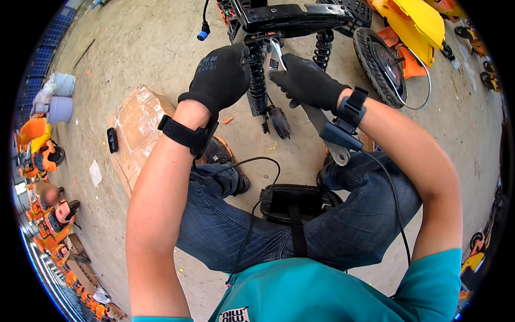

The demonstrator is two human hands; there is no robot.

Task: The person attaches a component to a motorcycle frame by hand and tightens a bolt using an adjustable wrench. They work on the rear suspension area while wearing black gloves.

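My left hand [222,75], in a black glove, is closed beside the black coil-spring shock absorber [257,80] of a vehicle frame. The glove covers its fingertips, so what they grip is hidden. My right hand [311,81], gloved too, is wrapped round a long grey wrench [339,153]. The wrench's handle, with a hole in its end, slants down toward my right knee. Between my hands a shiny silver metal piece [277,52] slants up to the frame's underside. Above them lies the black frame [295,19], with a second spring [322,49] at its right.
A small black wheel [279,122] is below the frame. A large tyred wheel [378,67] and yellow body panels [410,27] are at upper right. Flattened cardboard [140,126] lies left of my legs. A black open container [300,203] sits between my knees. Buckets [60,109] stand far left.
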